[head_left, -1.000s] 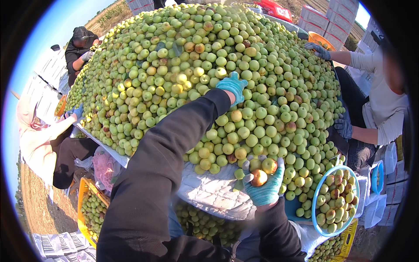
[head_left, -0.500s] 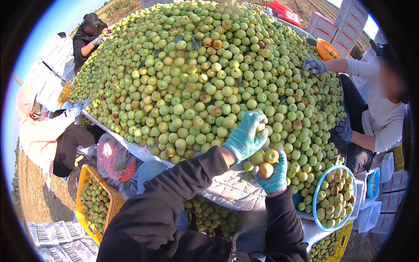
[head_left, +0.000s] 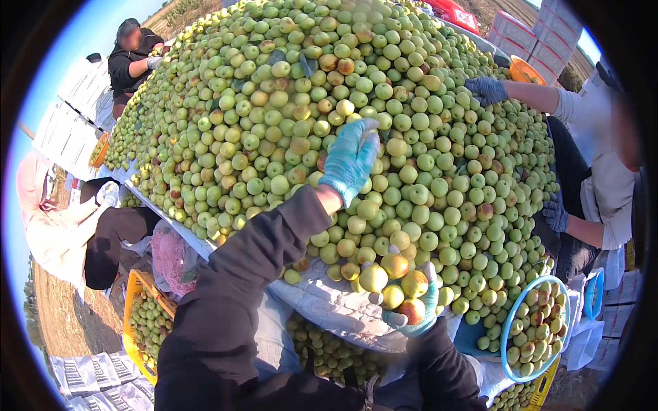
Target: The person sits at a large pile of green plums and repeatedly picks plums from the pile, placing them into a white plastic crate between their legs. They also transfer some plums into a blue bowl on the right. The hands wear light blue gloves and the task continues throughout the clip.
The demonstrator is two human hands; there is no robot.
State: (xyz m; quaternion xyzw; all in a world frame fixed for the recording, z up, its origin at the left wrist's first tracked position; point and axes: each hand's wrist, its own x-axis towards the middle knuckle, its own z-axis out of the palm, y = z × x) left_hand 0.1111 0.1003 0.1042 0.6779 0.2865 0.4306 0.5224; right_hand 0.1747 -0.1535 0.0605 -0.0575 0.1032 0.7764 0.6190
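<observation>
A big heap of round yellow-green jujubes (head_left: 274, 137), some with brown-red patches, spreads in front of me. My left hand (head_left: 351, 163), in a teal knit glove, reaches onto the middle of the heap. Its fingers are stretched out over the fruit, and nothing held shows in it; its fingertips partly hide what they touch. Low over the near edge of the heap, my right hand (head_left: 423, 312), gloved alike, cradles several jujubes (head_left: 412, 283) in its palm and curled fingers. One of these is reddish.
A blue-rimmed basket of browner jujubes (head_left: 538, 329) stands at the right. Yellow crates of fruit (head_left: 140, 322) are low at left and right. Quilted white cloth (head_left: 336, 301) edges the heap. Co-workers sit at the right (head_left: 603, 185), left (head_left: 65, 219) and far left (head_left: 130, 58); white cartons (head_left: 548, 41) are stacked behind.
My left hand has moved from beside my right hand up and left onto the heap. My right hand has lowered slightly and shows more jujubes. The right-hand co-worker's far hand has shifted slightly.
</observation>
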